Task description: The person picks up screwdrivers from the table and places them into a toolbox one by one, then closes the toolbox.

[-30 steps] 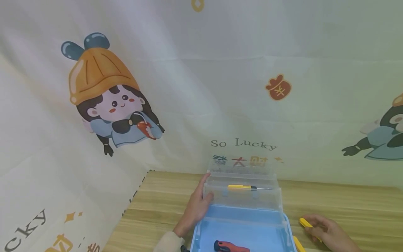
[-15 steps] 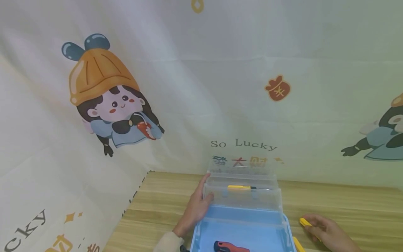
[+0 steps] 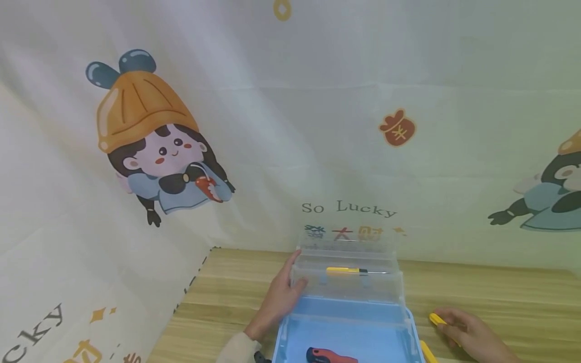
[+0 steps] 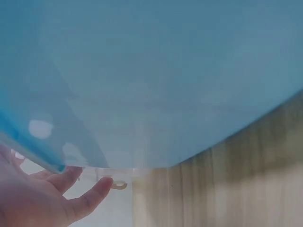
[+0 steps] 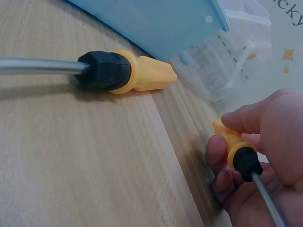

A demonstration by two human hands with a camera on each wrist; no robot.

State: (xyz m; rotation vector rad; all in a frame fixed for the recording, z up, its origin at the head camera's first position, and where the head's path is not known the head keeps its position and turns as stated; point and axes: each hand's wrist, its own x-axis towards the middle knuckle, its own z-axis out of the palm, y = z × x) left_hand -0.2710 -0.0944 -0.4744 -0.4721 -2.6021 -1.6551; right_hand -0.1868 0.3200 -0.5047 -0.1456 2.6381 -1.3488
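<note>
A blue toolbox (image 3: 349,330) with a raised clear lid (image 3: 347,287) stands on the table. My left hand (image 3: 279,297) holds the lid's left edge, thumb in front; in the left wrist view its fingers (image 4: 97,191) show below the blue box wall. To the box's right, my right hand (image 3: 469,333) grips a screwdriver by its yellow handle (image 5: 229,137), whose black collar and metal shaft point towards the wrist camera. A second yellow-handled screwdriver (image 5: 156,74) lies on the table beside the box. Inside the box is a red-and-black handled tool (image 3: 331,354), partly cut off by the frame.
A slim screwdriver with a yellow handle (image 3: 343,270) lies in the clear lid compartment. Behind the wooden table (image 3: 495,287) hangs a printed cloth (image 3: 290,126), which also runs along the left side.
The head view has shifted very slightly. Both hands, the toolbox and the screwdrivers keep the same places relative to each other.
</note>
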